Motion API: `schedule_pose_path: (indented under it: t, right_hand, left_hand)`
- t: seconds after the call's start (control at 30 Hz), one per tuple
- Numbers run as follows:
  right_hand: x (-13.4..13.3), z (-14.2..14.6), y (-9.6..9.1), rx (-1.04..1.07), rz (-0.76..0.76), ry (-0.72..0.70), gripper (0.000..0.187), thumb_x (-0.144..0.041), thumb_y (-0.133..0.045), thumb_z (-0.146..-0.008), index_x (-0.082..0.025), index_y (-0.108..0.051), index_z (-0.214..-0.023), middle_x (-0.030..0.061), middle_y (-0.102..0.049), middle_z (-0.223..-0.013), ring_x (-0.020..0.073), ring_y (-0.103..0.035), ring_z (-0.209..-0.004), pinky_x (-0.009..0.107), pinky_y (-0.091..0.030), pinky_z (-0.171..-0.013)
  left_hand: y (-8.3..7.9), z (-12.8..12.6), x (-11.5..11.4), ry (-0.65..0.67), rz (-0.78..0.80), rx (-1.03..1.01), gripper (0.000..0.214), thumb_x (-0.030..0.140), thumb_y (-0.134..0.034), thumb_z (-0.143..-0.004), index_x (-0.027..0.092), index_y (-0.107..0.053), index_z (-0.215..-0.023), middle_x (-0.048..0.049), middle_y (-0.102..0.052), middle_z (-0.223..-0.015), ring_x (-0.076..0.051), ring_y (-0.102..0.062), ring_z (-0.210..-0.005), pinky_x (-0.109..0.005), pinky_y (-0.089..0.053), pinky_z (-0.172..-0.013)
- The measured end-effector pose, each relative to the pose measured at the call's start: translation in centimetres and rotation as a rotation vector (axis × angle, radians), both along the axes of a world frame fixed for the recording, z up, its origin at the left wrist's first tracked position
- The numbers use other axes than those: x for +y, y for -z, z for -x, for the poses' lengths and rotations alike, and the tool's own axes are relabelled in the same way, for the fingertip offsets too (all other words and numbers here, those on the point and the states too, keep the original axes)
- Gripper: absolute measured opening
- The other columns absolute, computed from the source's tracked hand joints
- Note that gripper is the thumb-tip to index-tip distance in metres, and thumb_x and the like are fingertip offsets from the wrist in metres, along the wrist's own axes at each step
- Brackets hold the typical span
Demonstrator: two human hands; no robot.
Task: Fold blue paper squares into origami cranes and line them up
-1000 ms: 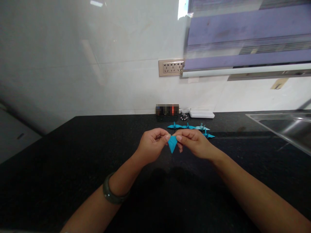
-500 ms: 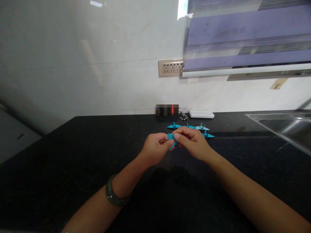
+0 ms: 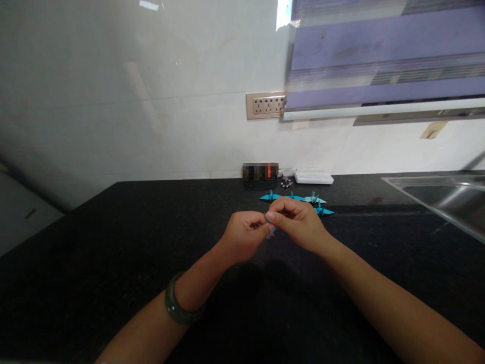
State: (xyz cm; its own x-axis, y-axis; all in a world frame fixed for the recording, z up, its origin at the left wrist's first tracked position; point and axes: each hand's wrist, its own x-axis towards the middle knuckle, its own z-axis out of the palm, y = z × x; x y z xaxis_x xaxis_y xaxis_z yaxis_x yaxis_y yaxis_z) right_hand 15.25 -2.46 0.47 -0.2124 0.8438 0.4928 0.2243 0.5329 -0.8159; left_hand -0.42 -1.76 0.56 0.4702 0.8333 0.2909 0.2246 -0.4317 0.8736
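Between my fingertips is a small piece of folded blue paper (image 3: 271,233), mostly covered by thumbs and fingers. My left hand (image 3: 245,235) pinches it from the left side, thumb on top. From the right, my right hand (image 3: 297,222) grips its upper part between thumb and index finger, so the fingertips of both hands meet. Just beyond the hands, several blue folded paper cranes (image 3: 272,196) lie in a row on the black countertop (image 3: 151,242). Another blue paper crane (image 3: 324,211) shows partly behind my right hand.
Against the tiled wall stand a dark box (image 3: 260,172), blurred out, and a white flat case (image 3: 313,178). A small beaded item (image 3: 286,182) lies between them. A metal sink (image 3: 450,202) is at the right. Above are a socket panel (image 3: 265,105) and a purple blind (image 3: 348,55).
My left fingers have closed over the blue paper, and less of it shows. Both hands stay close together in nearly the same place.
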Motion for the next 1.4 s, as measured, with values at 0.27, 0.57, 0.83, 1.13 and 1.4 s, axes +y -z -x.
schedule_pose_path:
  t: [0.27, 0.57, 0.83, 1.13, 1.4]
  right_hand:
    - [0.2, -0.2, -0.1, -0.044, -0.089, 0.035, 0.022, -0.030, -0.053, -0.080, -0.016, -0.055, -0.064, -0.0002, -0.051, -0.063, 0.0106, -0.047, -0.061, 0.025, -0.037, -0.058]
    - [0.6, -0.5, 0.4, 0.026, 0.094, 0.063, 0.021, -0.036, -0.054, -0.079, -0.016, -0.056, -0.072, -0.0023, -0.050, -0.059, 0.0084, -0.043, -0.052, 0.022, -0.034, -0.050]
    - [-0.1, 0.3, 0.0, 0.052, 0.094, 0.080, 0.021, -0.035, -0.050, -0.081, -0.017, -0.053, -0.070, -0.0039, -0.045, -0.055, 0.0086, -0.040, -0.050, 0.022, -0.031, -0.048]
    - [-0.4, 0.4, 0.4, -0.085, -0.048, 0.223, 0.025, -0.034, -0.051, -0.081, -0.017, -0.050, -0.062, -0.0017, -0.046, -0.057, 0.0104, -0.041, -0.055, 0.024, -0.033, -0.053]
    - [-0.5, 0.7, 0.5, -0.058, -0.034, 0.194, 0.028, -0.037, -0.048, -0.082, -0.018, -0.049, -0.062, -0.0021, -0.045, -0.057, 0.0102, -0.040, -0.054, 0.023, -0.033, -0.051]
  left_hand:
    - [-0.7, 0.2, 0.0, -0.030, -0.027, -0.010, 0.023, 0.028, -0.057, -0.074, 0.011, -0.061, -0.059, -0.0012, -0.056, -0.055, -0.009, -0.047, -0.053, -0.020, -0.035, -0.051]
    - [-0.4, 0.5, 0.6, -0.079, 0.004, -0.101, 0.019, 0.029, -0.057, -0.074, 0.011, -0.061, -0.069, -0.0026, -0.060, -0.063, -0.011, -0.052, -0.060, -0.022, -0.040, -0.056]
    - [0.3, 0.4, 0.8, -0.108, -0.056, -0.099, 0.020, 0.032, -0.047, -0.081, 0.015, -0.056, -0.082, -0.0016, -0.059, -0.069, -0.012, -0.055, -0.065, -0.023, -0.044, -0.063]
    - [0.0, 0.1, 0.3, -0.063, 0.036, -0.040, 0.023, 0.034, -0.049, -0.080, 0.013, -0.056, -0.081, -0.0028, -0.060, -0.065, -0.012, -0.057, -0.061, -0.023, -0.044, -0.059]
    - [-0.5, 0.3, 0.2, -0.140, -0.091, 0.043, 0.032, 0.037, -0.040, -0.084, 0.016, -0.048, -0.062, 0.0017, -0.048, -0.055, -0.010, -0.045, -0.053, -0.022, -0.036, -0.054]
